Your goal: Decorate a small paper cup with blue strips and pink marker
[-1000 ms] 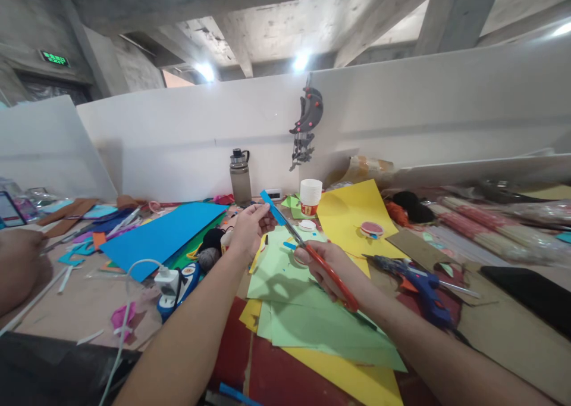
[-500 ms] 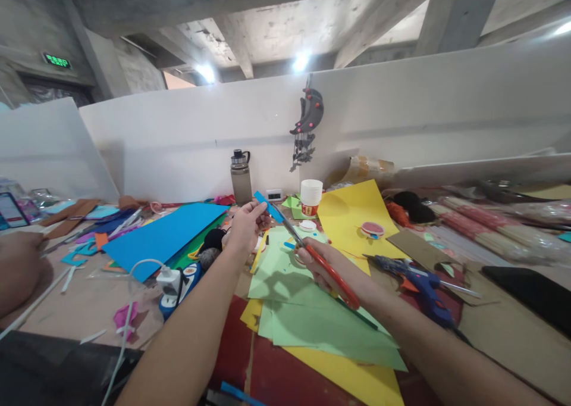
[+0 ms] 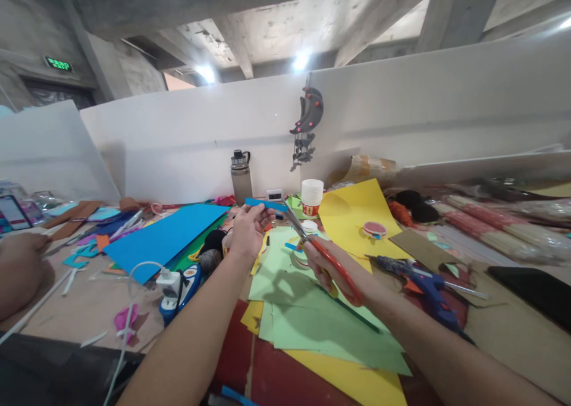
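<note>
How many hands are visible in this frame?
3. The wearer's left hand pinches a blue paper strip. The right hand holds red-handled scissors beside it. Another person's hand lies at the far left of the table. None seems hidden.

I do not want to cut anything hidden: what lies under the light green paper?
Yellow paper shows under the light green paper at its near and left edges, on a red surface. What else lies beneath is covered.
</note>
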Demonstrator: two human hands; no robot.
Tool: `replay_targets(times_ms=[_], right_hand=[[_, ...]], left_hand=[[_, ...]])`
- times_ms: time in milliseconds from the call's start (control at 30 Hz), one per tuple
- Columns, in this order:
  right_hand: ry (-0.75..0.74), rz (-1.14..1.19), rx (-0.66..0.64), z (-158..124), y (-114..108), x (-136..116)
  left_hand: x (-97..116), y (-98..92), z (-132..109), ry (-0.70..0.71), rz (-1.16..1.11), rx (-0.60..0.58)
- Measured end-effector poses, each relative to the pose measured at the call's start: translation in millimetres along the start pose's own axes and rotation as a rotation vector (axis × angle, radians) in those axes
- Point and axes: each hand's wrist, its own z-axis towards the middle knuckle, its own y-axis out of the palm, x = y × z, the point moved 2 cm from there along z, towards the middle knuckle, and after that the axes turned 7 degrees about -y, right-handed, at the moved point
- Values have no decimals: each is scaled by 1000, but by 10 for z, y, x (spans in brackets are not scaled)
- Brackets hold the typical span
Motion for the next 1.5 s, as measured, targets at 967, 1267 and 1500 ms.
replay_targets(times_ms=[967, 1267, 1500], right_hand=[[-50, -80, 73, 35, -13, 50], [-44, -85, 68, 53, -21, 123], [-34, 55, 136, 8, 23, -1]], left_hand=[[-75, 80, -78, -17, -27, 92], [-183, 188, -165, -118, -15, -50], [-248, 179, -202, -196, 130, -86]])
